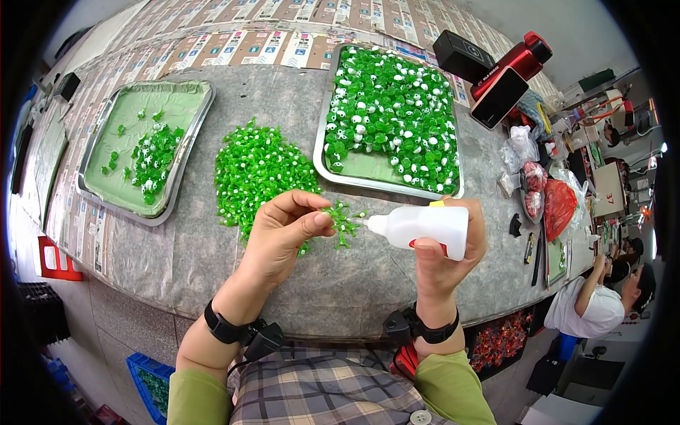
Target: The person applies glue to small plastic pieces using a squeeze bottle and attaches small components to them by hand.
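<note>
Gluing step, I'd say: the left hand (283,230) pinches a small green plastic flower (343,221) while the right hand (448,248) grips a white squeeze bottle (421,227), nozzle almost touching it. Next probably needs a gentle squeeze. Just beyond the left hand sits the loose green pile (258,173), with a full tray (389,120) past the bottle.

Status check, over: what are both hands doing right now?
Left hand pinching small green plastic piece. Right hand gripping white squeeze bottle, nozzle aimed at the piece. Nothing between nozzle and piece.
</note>
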{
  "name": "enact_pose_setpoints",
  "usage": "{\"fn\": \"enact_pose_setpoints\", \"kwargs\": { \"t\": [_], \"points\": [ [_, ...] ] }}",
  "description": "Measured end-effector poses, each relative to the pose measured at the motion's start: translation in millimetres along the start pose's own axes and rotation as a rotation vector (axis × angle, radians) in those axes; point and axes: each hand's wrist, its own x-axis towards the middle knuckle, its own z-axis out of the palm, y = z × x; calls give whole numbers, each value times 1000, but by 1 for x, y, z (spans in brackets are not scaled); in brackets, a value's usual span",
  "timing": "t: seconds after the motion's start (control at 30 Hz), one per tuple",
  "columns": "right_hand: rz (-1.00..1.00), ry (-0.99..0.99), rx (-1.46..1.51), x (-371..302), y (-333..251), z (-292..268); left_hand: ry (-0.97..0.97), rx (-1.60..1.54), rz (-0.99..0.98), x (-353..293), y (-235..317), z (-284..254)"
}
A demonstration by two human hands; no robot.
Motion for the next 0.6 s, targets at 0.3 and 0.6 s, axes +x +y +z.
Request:
{"fn": "enact_pose_setpoints", "kwargs": {
  "t": [0.3, 0.6],
  "points": [
    [-21, 13, -5, -2, 9, -7, -1, -9, 9, 0, 1, 1],
    [363, 171, 51, 40, 69, -86, 110, -88, -5, -1, 4, -1]
  ]
}}
